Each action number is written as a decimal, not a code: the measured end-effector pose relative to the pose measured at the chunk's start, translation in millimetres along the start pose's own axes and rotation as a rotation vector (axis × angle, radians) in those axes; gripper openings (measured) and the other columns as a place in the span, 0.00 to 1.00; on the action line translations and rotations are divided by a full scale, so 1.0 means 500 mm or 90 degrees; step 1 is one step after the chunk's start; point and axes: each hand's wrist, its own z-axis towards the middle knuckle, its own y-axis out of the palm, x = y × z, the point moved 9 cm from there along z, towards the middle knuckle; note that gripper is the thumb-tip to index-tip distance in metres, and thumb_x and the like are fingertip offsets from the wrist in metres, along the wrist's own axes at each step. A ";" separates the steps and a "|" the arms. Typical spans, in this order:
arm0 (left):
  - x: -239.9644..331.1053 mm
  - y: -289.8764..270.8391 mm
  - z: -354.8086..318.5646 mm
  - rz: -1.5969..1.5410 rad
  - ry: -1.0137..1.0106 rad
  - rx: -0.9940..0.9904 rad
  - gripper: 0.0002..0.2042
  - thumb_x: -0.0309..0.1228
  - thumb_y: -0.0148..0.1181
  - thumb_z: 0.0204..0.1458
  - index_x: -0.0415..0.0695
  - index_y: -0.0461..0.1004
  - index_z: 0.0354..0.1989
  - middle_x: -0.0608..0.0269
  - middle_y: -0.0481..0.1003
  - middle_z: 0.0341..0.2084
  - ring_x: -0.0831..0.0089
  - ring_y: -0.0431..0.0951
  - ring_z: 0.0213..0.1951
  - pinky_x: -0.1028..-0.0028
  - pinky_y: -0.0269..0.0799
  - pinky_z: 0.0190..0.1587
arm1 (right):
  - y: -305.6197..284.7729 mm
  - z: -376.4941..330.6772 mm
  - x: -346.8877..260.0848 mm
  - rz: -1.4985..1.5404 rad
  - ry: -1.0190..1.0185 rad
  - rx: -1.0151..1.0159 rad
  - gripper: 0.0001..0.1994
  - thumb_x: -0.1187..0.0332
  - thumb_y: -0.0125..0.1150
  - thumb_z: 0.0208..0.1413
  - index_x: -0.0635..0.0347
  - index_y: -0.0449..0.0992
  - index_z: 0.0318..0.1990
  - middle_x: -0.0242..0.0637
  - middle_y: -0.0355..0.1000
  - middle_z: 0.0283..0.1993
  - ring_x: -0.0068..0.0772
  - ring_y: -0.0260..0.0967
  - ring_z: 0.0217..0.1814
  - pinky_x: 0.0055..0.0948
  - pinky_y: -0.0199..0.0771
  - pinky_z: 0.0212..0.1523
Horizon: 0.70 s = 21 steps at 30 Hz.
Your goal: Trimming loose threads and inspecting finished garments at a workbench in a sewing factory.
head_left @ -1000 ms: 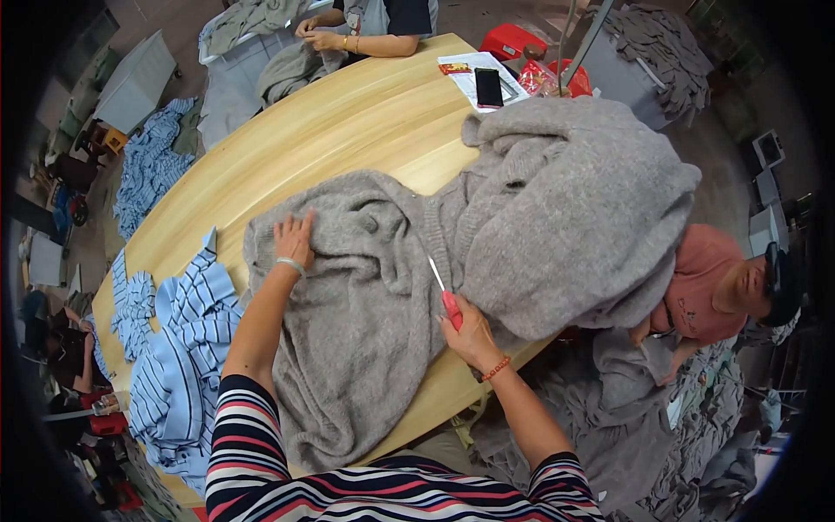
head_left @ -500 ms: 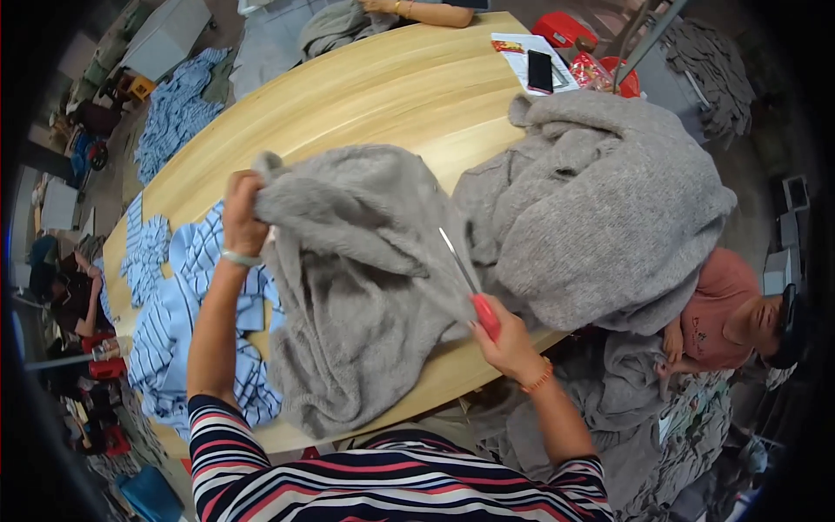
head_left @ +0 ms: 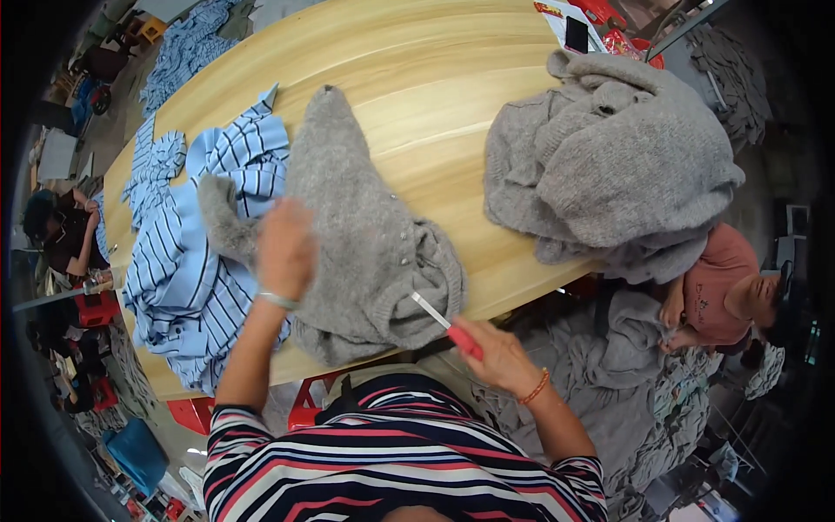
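A grey fuzzy knit sweater (head_left: 344, 191) lies on the table in front of me, with one sleeve pointing away and its ribbed neck opening towards me. My left hand (head_left: 287, 250) is over the sweater's left part, beside a bent grey sleeve (head_left: 224, 217). Motion smears its fingers, so its grip on the cloth is unclear. My right hand (head_left: 496, 355) is closed around the red handle of a pair of scissors (head_left: 432, 311). The metal blades are together and point to the upper left, their tip over the neck opening.
Blue striped garments (head_left: 196, 278) lie crumpled on the left of the wooden table (head_left: 417, 96). A large heap of grey knitwear (head_left: 635, 157) covers the right side. Beyond it are a phone (head_left: 577, 35) and red items. A person (head_left: 726, 283) in a pink shirt handles grey cloth at the right.
The sweater has been turned and laid flatter, now apart from the grey heap. My left hand has moved right and nearer me. The scissors have come down slightly towards me. My view has shifted.
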 end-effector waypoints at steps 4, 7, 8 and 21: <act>0.159 0.236 -0.058 -0.087 0.135 -0.148 0.26 0.41 0.59 0.50 0.45 0.65 0.58 0.48 0.60 0.61 0.50 0.55 0.65 0.50 0.46 0.66 | -0.051 0.012 -0.012 -0.021 0.041 0.103 0.25 0.66 0.60 0.53 0.63 0.65 0.58 0.53 0.71 0.47 0.54 0.71 0.48 0.38 0.72 0.47; 0.138 0.337 -0.083 -0.070 0.114 -0.209 0.30 0.44 0.57 0.51 0.48 0.61 0.63 0.54 0.54 0.66 0.54 0.48 0.68 0.50 0.39 0.67 | -0.048 -0.004 0.009 -0.020 0.126 0.110 0.25 0.64 0.60 0.53 0.61 0.66 0.58 0.55 0.73 0.42 0.57 0.71 0.46 0.41 0.72 0.46; 0.133 0.346 -0.086 -0.073 0.116 -0.212 0.30 0.44 0.57 0.51 0.48 0.61 0.63 0.54 0.54 0.66 0.54 0.48 0.68 0.50 0.39 0.67 | -0.024 -0.006 0.015 -0.061 0.189 0.031 0.24 0.63 0.59 0.54 0.59 0.66 0.58 0.56 0.73 0.40 0.58 0.71 0.44 0.43 0.71 0.46; 0.135 0.370 -0.082 -0.087 0.123 -0.256 0.30 0.46 0.55 0.53 0.51 0.60 0.63 0.58 0.50 0.68 0.53 0.43 0.70 0.47 0.34 0.68 | -0.051 0.220 0.019 -0.133 0.162 0.039 0.20 0.59 0.53 0.56 0.53 0.68 0.55 0.56 0.74 0.35 0.61 0.72 0.41 0.50 0.70 0.44</act>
